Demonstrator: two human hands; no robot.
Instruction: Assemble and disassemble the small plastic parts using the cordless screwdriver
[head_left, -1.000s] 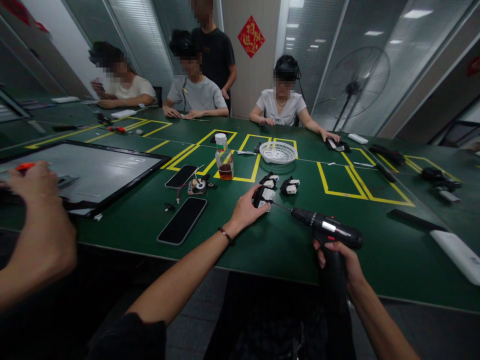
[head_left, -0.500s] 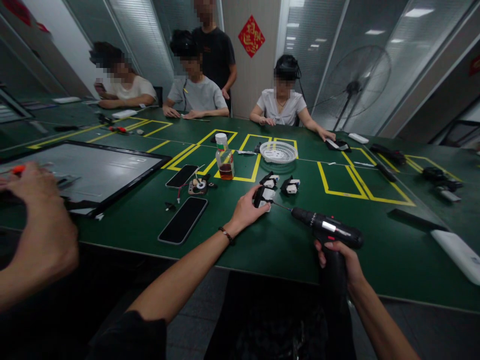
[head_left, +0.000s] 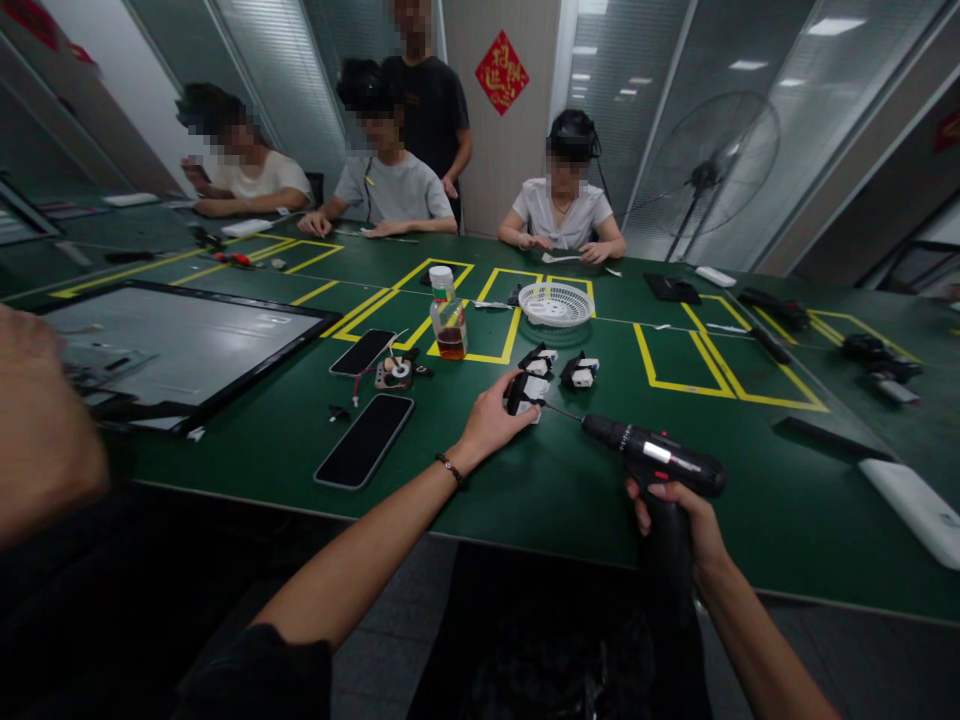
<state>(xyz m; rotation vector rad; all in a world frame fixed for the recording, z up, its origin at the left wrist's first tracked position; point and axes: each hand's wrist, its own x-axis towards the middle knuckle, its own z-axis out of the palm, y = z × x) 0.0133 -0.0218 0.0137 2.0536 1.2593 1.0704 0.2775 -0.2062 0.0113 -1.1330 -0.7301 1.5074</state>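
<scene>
Black-and-white block [head_left: 534, 392] on the near side of the white basket [head_left: 556, 320], gripped between thumb and fingers of the left hand [head_left: 493, 420]; right hand [head_left: 696, 515] wrapped around the drill [head_left: 651, 460], bit [head_left: 564, 412] pointing at the block, contact too small to confirm; this block judged mid-work; a second block [head_left: 540, 360] and third block [head_left: 582, 374], between it and the basket, held by neither hand; whether those are finished or waiting, cannot tell.

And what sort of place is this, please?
Probably a workroom for assembly or repair: people sit at a large green table marked with yellow outlines, and the right hand grips a power drill.
</scene>
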